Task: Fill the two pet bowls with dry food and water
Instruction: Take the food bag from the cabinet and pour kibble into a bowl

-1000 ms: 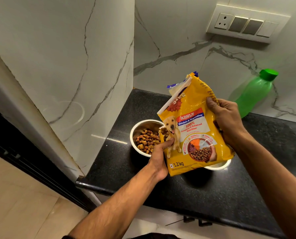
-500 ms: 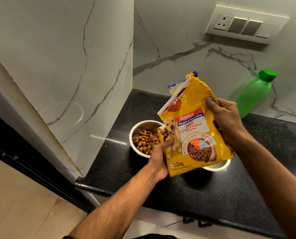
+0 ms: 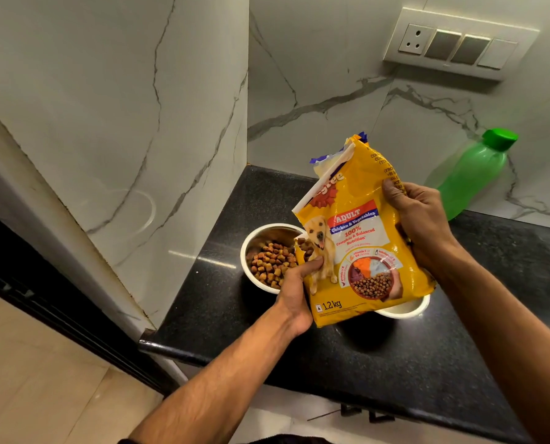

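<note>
A yellow dog food bag (image 3: 360, 238) is held tilted over two steel bowls on the black counter (image 3: 411, 363). My left hand (image 3: 294, 291) pinches the bag's lower left corner, where a torn opening shows kibble. My right hand (image 3: 418, 219) grips the bag's right side. The left bowl (image 3: 251, 241) holds a heap of brown kibble (image 3: 270, 262). Most of the right bowl (image 3: 408, 310) is hidden behind the bag; only its front rim shows. A green water bottle (image 3: 469, 174) with a green cap stands at the back right against the wall.
White marble walls close the corner on the left and behind the bowls. A switch panel (image 3: 459, 43) is mounted high on the back wall. The counter's front edge runs below my arms, with tiled floor (image 3: 27, 379) to the left.
</note>
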